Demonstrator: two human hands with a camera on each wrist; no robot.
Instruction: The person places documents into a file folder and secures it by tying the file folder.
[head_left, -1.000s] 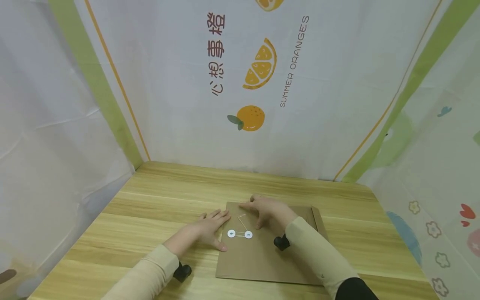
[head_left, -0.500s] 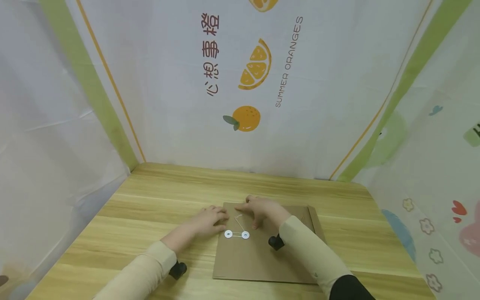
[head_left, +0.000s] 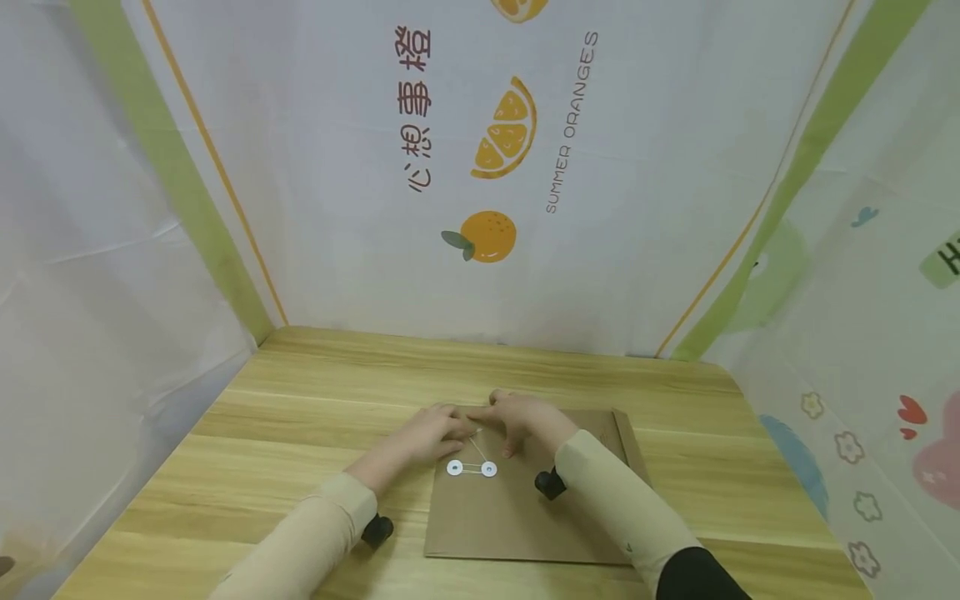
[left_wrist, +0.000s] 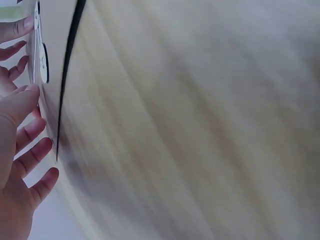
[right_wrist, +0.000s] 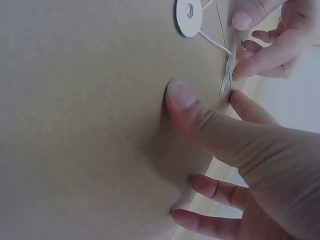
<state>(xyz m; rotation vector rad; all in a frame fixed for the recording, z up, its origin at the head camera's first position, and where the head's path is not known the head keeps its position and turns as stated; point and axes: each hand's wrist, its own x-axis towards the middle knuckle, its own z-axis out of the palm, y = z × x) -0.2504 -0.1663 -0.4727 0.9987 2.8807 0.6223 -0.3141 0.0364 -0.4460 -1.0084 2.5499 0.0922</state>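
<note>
A brown kraft paper document envelope (head_left: 480, 525) lies flat on the wooden table. Two white discs, a left one (head_left: 454, 468) and a right one (head_left: 489, 469), sit on its flap with thin string (right_wrist: 215, 42) looped around them. The string's loose end trails toward the far edge. My left hand (head_left: 433, 432) reaches over the far left corner, thumb and fingers apart beside the loose end. My right hand (head_left: 525, 418) rests on the far part, thumb on the paper, index fingertip close to the string end. Its other fingers lie along the far edge.
The wooden table (head_left: 322, 375) extends around the envelope on all sides. White printed curtains (head_left: 360, 275) hang behind it and at both sides. Black wrist cameras, one on the left (head_left: 377, 530) and one on the right (head_left: 551, 483), sit below the sleeves.
My left hand has lifted from beside the envelope's left edge and moved right and away, over the corner near the string end. The right hand holds its place; the view has shifted slightly.
</note>
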